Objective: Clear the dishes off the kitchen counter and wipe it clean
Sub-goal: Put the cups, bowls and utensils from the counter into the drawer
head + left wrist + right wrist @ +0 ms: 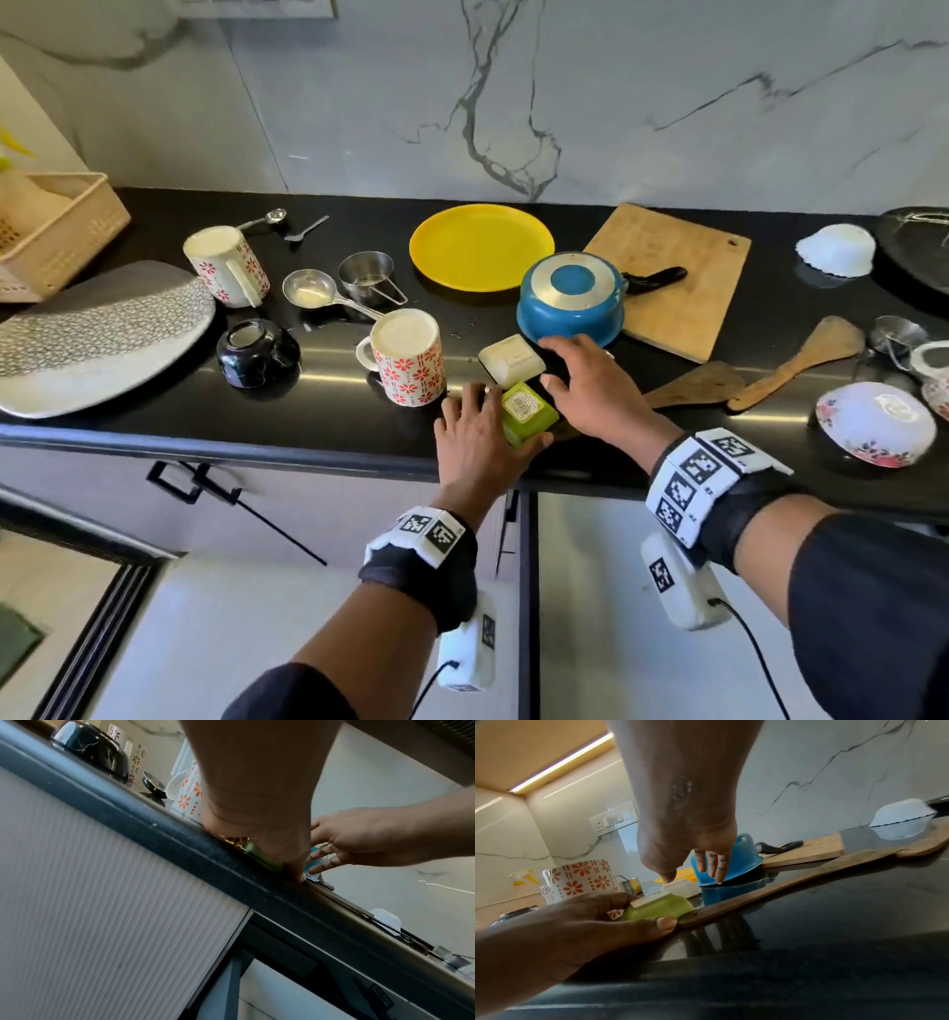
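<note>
A small green square dish (529,413) lies upside down near the front edge of the black counter (318,426). My left hand (495,424) grips it, thumb on its near side and fingers on its far left side; the right wrist view shows this green dish (659,907) held the same way. Just behind it sits an upturned white square dish (511,360). My right hand (552,364) hovers open to the right of the white dish, fingers spread and reaching toward the upturned blue pot (570,298), holding nothing.
Upturned floral mugs (408,360) (226,264), a black bowl (257,352), measuring cups (367,277), a yellow plate (480,246), a cutting board (672,277), wooden spatulas (801,360), bowls (873,424) at right and a grey platter (97,334) crowd the counter.
</note>
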{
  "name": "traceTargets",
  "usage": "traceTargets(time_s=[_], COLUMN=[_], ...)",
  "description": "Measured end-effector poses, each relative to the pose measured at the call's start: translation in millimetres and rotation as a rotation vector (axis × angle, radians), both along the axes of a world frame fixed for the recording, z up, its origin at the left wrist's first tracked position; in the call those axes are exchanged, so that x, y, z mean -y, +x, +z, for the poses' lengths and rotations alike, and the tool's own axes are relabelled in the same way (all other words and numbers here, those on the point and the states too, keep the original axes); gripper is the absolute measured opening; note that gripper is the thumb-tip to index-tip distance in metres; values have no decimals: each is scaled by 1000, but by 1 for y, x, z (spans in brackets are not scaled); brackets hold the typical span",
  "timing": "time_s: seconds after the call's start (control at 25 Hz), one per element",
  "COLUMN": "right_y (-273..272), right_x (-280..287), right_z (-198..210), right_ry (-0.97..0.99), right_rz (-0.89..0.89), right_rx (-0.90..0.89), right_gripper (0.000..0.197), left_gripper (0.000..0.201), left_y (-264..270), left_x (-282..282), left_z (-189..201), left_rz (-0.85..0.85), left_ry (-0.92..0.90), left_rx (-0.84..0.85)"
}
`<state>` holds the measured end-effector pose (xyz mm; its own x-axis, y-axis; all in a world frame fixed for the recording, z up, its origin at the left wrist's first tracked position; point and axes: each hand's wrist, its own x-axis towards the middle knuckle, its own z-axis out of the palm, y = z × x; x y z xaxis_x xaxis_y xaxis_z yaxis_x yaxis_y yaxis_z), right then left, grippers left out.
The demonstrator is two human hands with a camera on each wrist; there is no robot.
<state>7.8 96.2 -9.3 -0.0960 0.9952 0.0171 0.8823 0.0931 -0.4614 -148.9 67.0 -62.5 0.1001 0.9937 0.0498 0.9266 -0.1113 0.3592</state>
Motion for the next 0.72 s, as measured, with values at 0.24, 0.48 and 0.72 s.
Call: traceTargets(time_s=[0.24, 0.48, 0.72], right_y=[-42, -45, -10], right_x=[-39, -50, 10], right_z=[-20, -24, 11], right_ry=[-32, 70, 78], right_rz=[-67, -175, -325], right_rx=[97, 34, -762], right_gripper=[56, 67, 69], left_gripper=[73, 76, 49], left_y=[-15, -11, -7], left_x=[1, -2, 45], left_z=[-23, -7, 36], left_rz=[90, 242, 287], left_ry=[186, 32, 164], left_rx=[373, 576, 784])
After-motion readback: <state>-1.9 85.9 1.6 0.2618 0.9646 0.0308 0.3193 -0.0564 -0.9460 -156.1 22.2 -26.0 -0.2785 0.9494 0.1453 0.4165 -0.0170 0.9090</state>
